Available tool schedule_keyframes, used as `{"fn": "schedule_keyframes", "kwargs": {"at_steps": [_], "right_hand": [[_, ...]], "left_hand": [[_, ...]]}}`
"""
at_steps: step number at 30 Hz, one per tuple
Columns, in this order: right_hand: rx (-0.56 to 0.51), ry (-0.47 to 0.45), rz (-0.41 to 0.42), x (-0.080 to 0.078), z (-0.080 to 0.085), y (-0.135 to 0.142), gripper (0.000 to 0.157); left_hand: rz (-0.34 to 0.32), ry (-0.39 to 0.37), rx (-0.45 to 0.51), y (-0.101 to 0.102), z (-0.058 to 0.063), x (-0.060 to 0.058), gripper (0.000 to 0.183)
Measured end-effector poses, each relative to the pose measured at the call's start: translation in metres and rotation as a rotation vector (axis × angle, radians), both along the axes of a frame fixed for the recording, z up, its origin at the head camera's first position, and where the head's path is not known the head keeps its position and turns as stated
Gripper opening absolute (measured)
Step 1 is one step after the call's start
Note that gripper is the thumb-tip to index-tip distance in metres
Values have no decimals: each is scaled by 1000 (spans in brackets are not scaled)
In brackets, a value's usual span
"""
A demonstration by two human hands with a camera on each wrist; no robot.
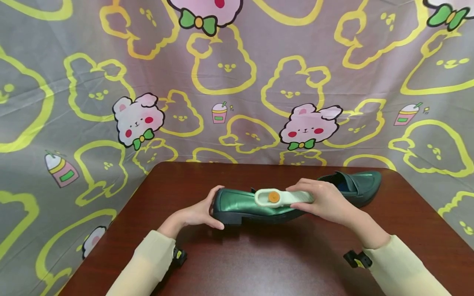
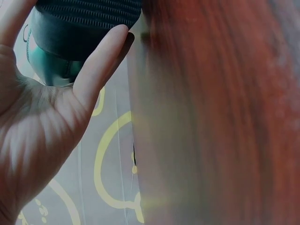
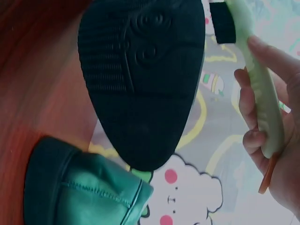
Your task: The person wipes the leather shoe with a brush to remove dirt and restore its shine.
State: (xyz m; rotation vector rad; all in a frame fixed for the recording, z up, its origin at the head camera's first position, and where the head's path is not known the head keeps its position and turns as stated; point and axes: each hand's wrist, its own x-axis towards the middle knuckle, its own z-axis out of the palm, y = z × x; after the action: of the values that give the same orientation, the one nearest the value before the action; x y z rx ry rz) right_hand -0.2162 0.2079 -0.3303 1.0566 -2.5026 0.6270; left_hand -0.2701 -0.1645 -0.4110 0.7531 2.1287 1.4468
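- Step in hand: prob. brushing the held shoe (image 1: pixel 233 201); the brush (image 1: pixel 286 198) lies along its green upper, mid-frame in head view.
- Held shoe: centre of frame, heel to frame left, toe end partly hidden by the R hand (image 1: pixel 324 199). Looks lifted off the table (image 1: pixel 252 263), w/ its dark sole (image 3: pixel 140 93) facing the cam in right wrist view.
- L hand (image 1: pixel 201 211): left of centre, fingers & thumb around the heel, spread abt as wide as it; thumb tip reaches the tread in left wrist view.
- R hand: right of centre, fingers curled round the brush's pale handle.
- Brush: head w/ orange disc (image 1: pixel 274 197) points to frame left; black bristles (image 3: pixel 223 23), upper right of right wrist view, face toward the shoe. Can't tell if they touch it.
- 2nd shoe (image 1: pixel 368 185): upright on table, right of frame, beyond the R hand; 0 hands on it.
- Next move calls for (my guess): firm L hold so shoe doesn't twist, bristles flat to the upper, light strokes lengthwise. Risk: hard brush edge scuffing the shiny finish.
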Motion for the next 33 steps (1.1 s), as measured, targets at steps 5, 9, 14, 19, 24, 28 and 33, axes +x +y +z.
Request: {"fn": "schedule_keyframes", "kwargs": {"at_steps": [5,9,14,19,24,28,33], "right_hand": [[45,-78,24,6,-3,-4,38],[39,-65,-37,2,-3,0,35],[6,-24,-82,-8,-4,9,35],[3,89,-213,-15,-6,20,36],[-13,71,-171,-9,-6,19,37],[-14,17,-39,3,-6,9,38],[30,-31,-26,8,-6,2,37]], "left_hand": [[-1,-1,-1,0,-1,-1,103],[1,-44,20,-1,-3,-2,105],[6,-109,34,-1,-3,-1,106],[-2,-40,11,-1,-2,-1,104],[-8,-19,5,-2,-2,-1,103],[-9,-25,5,-2,-2,-1,104],[-14,-23,15,-2,-2,-1,105]]}}
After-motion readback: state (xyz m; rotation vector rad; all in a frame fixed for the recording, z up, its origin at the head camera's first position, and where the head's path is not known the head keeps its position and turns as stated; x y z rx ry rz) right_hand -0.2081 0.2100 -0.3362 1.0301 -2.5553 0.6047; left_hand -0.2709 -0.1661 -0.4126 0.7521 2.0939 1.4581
